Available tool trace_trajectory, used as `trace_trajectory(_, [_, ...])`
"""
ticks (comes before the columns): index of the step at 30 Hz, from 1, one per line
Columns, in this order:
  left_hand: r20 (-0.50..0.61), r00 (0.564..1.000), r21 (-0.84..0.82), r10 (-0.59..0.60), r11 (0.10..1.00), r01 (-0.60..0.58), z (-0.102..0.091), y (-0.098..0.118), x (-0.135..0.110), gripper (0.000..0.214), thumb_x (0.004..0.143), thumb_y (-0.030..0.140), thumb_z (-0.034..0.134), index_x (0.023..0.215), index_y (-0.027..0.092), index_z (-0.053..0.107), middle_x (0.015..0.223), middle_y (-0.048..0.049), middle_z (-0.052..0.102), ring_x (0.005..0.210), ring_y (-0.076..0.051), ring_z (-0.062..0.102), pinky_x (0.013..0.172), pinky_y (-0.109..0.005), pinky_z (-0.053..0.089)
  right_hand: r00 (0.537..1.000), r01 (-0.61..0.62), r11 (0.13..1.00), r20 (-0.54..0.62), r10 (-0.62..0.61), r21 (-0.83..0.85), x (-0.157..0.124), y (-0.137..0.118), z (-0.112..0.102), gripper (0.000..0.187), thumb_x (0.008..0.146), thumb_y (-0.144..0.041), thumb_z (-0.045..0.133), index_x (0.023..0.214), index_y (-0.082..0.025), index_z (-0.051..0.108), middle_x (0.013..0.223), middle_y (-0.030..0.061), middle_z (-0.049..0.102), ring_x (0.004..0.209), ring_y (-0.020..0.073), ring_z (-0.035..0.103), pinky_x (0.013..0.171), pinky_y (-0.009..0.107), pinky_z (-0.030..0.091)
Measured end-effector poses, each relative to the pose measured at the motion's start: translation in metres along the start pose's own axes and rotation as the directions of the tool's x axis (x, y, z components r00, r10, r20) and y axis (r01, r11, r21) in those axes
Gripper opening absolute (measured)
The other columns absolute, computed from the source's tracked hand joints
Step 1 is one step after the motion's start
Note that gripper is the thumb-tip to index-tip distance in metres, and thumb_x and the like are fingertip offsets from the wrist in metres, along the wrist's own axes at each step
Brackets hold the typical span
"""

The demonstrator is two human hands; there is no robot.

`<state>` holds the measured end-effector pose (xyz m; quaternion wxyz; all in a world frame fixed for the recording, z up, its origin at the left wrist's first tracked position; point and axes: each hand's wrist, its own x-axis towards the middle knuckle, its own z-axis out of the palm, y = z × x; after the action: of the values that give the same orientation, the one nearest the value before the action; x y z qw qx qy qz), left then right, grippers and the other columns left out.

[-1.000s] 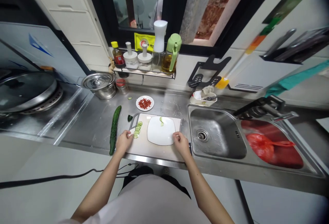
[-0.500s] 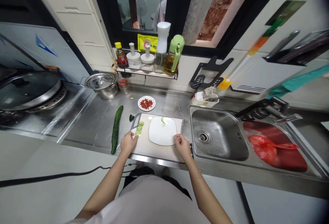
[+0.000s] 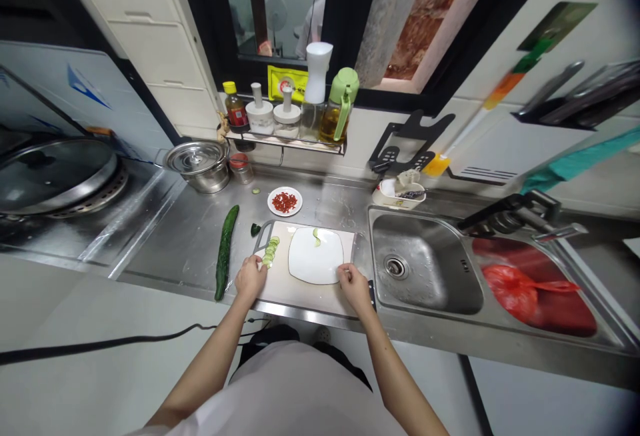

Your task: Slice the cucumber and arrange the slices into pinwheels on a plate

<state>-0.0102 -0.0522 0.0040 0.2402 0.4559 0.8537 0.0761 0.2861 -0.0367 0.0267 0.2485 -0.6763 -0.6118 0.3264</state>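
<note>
A white squarish plate [image 3: 316,266] rests on the pale cutting board [image 3: 273,289], with a curved, green-edged strip of cucumber slices [image 3: 317,237] near its far edge. Left of the plate, overlapping cucumber slices [image 3: 271,251] form a row on the board. At the near end of that row is my left hand [image 3: 251,279], thumb and fingers closed around the lowest slices. My right hand [image 3: 353,285] is closed in a pinch at the plate's near right corner; what it holds is hidden. A whole cucumber [image 3: 227,253] lies on the counter to the left.
Behind the board stands a small plate [image 3: 271,207] of chopped red pieces. A dark green cucumber end [image 3: 255,229] lies by the board handle. A black riveted handle [image 3: 373,294] shows beside my right hand. The sink [image 3: 425,256] is at right, a lidded steel pot [image 3: 200,164] at back left.
Both hands stay almost in place. The view shifts very slightly; the plate and slices lie as before.
</note>
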Motion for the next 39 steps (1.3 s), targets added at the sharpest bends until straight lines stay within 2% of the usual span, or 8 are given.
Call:
trace_trajectory(9, [-0.027,0.999,-0.048,0.027,0.998,-0.028,-0.001,0.001,-0.003,0.010,0.082,0.028,0.055,0.091,0.026,0.060,0.102,-0.0027,0.068,0.089,-0.021,0.063,0.069,-0.027,0.040,1.000,-0.016,1.000,0.014,0.016,-0.013,0.000,-0.002,0.001,0.028,0.082,-0.043,0.042,0.080,-0.022,0.060,0.049,-0.0040,0.047,0.052,0.0166,0.049,0.054,0.025,0.030])
trace_trajectory(14, [-0.061,0.991,-0.253,0.117,0.959,-0.129,0.000,0.010,-0.001,0.008,0.079,0.027,0.057,0.086,0.023,0.061,0.088,-0.0004,0.070,0.079,-0.017,0.063,0.070,-0.026,0.041,1.000,0.018,1.000,0.016,-0.018,-0.006,0.003,-0.007,0.005,0.027,0.081,-0.041,0.043,0.079,-0.022,0.060,0.049,-0.0050,0.043,0.051,0.0152,0.045,0.053,0.024,0.029])
trace_trajectory(21, [-0.035,0.958,-0.648,0.284,0.723,-0.238,-0.008,0.060,0.003,0.023,0.071,0.037,0.065,0.081,0.017,0.063,0.076,-0.0005,0.066,0.064,-0.011,0.056,0.065,-0.022,0.044,0.995,0.093,0.996,0.034,-0.093,0.017,0.020,-0.028,0.006,0.024,0.083,-0.038,0.044,0.082,-0.021,0.061,0.051,-0.0055,0.043,0.051,0.0136,0.045,0.054,0.023,0.030])
trace_trajectory(25, [-0.004,0.925,-0.841,0.380,0.500,-0.209,-0.025,0.092,-0.006,0.024,0.064,0.035,0.070,0.077,0.015,0.064,0.077,-0.0024,0.066,0.066,-0.010,0.056,0.069,-0.024,0.046,0.986,0.163,0.985,0.021,-0.164,0.065,0.029,-0.051,-0.002,0.021,0.083,-0.036,0.048,0.085,-0.021,0.062,0.059,-0.0037,0.051,0.056,0.0130,0.048,0.057,0.023,0.034])
trace_trajectory(28, [0.011,0.907,-0.910,0.421,0.380,-0.166,-0.040,0.110,-0.014,0.027,0.060,0.034,0.075,0.076,0.015,0.066,0.074,-0.0026,0.066,0.067,-0.011,0.058,0.069,-0.024,0.046,0.959,0.283,0.948,-0.015,-0.284,0.145,0.034,-0.069,-0.008,0.019,0.082,-0.033,0.052,0.090,-0.021,0.064,0.077,0.0008,0.061,0.065,0.0139,0.053,0.064,0.025,0.040])
trace_trajectory(30, [0.026,0.894,-0.931,0.448,0.335,-0.142,-0.048,0.118,-0.018,0.026,0.059,0.032,0.077,0.076,0.015,0.067,0.074,-0.0027,0.067,0.067,-0.011,0.058,0.070,-0.024,0.046,0.930,0.365,0.913,-0.031,-0.365,0.182,0.036,-0.079,-0.011,0.018,0.082,-0.031,0.054,0.092,-0.022,0.065,0.087,0.0037,0.063,0.076,0.0162,0.056,0.069,0.027,0.043])
trace_trajectory(33, [0.046,0.870,-0.944,0.490,0.306,-0.123,-0.056,0.125,-0.021,0.025,0.058,0.030,0.078,0.075,0.015,0.068,0.075,-0.0024,0.068,0.069,-0.012,0.059,0.072,-0.025,0.045,0.895,0.441,0.871,-0.038,-0.444,0.214,0.037,-0.092,-0.015,0.017,0.083,-0.032,0.056,0.094,-0.023,0.067,0.091,0.0052,0.062,0.088,0.0193,0.056,0.070,0.029,0.044])
trace_trajectory(39, [0.035,0.840,-0.941,0.541,0.301,-0.154,-0.060,0.129,-0.023,0.025,0.061,0.030,0.077,0.079,0.015,0.067,0.073,-0.0016,0.066,0.067,-0.011,0.058,0.070,-0.025,0.044,0.892,0.440,0.849,-0.033,-0.451,0.294,0.039,-0.105,-0.017,0.011,0.083,-0.029,0.056,0.080,-0.022,0.064,0.084,0.0032,0.062,0.085,0.0173,0.056,0.061,0.024,0.041])
